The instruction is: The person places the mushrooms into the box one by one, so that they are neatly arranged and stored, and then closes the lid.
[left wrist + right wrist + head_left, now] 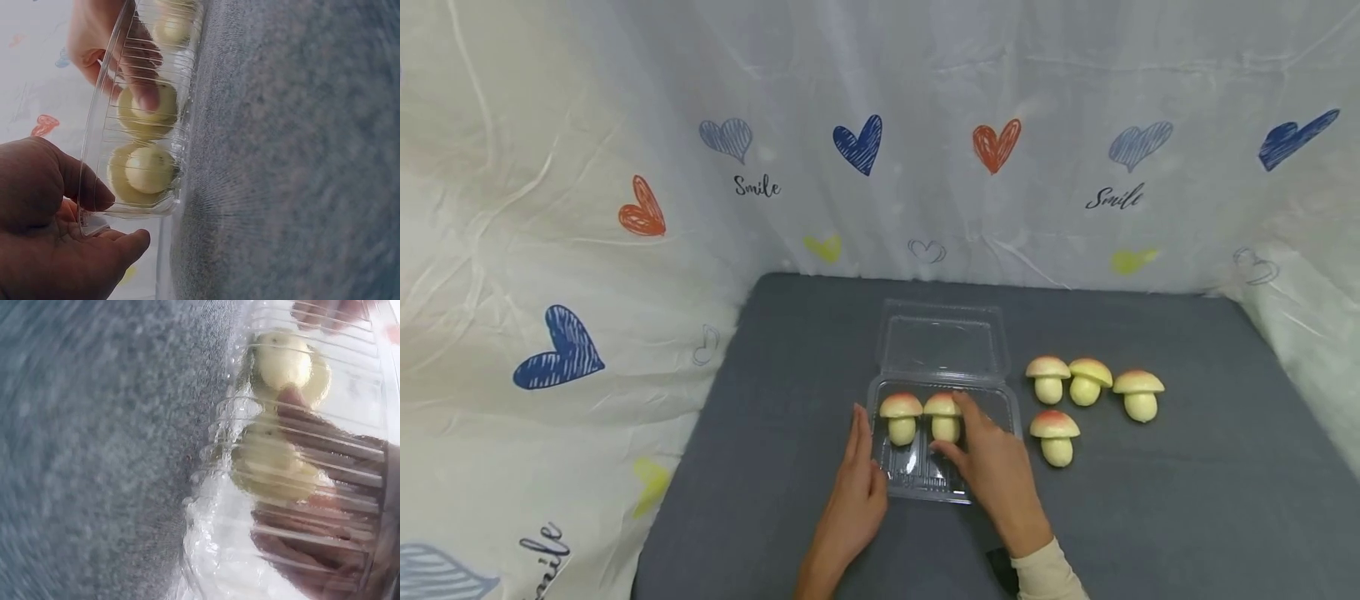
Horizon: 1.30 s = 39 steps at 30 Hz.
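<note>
A clear plastic clamshell container [925, 492] lies open on the grey table, its lid [940, 342] folded back. Two mushroom-shaped buns with pink caps lie inside. My left hand [865, 442] holds the container's left edge, and in the left wrist view the near corner sits between thumb and finger [112, 215]. My right hand [958, 433] reaches into the container and pinches the right bun [942, 407]. The left bun [901, 417] lies beside it untouched. Through the ribbed wall both buns show from each wrist [147, 172] [269, 456].
Several more mushroom buns [1055, 435] lie loose on the grey table cloth [1150, 500] just right of the container. A white sheet printed with hearts [625, 250] hangs behind and along both sides of the table.
</note>
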Each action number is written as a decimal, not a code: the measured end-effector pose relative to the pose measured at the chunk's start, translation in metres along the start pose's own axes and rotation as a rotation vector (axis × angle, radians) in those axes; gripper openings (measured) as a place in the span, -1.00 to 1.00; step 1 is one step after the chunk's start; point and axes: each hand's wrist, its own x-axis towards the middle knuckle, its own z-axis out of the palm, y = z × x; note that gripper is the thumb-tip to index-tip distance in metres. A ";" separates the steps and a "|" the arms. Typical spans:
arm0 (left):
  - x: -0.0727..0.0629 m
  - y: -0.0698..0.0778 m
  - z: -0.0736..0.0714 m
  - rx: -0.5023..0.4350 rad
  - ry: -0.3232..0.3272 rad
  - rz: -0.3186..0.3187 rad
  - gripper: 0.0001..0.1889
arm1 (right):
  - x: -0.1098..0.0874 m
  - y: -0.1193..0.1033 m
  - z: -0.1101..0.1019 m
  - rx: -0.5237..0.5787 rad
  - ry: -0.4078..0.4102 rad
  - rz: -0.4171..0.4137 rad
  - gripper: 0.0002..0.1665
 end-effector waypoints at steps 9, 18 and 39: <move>0.004 0.001 0.001 -0.008 -0.016 0.001 -0.19 | 0.002 -0.002 -0.001 -0.004 -0.004 0.030 0.02; -0.001 -0.001 -0.001 0.002 -0.022 -0.007 -0.20 | 0.001 -0.004 0.002 -0.011 -0.058 0.067 0.04; -0.002 0.000 -0.001 -0.020 -0.011 -0.008 -0.18 | -0.004 0.049 -0.085 0.164 0.013 0.183 -0.35</move>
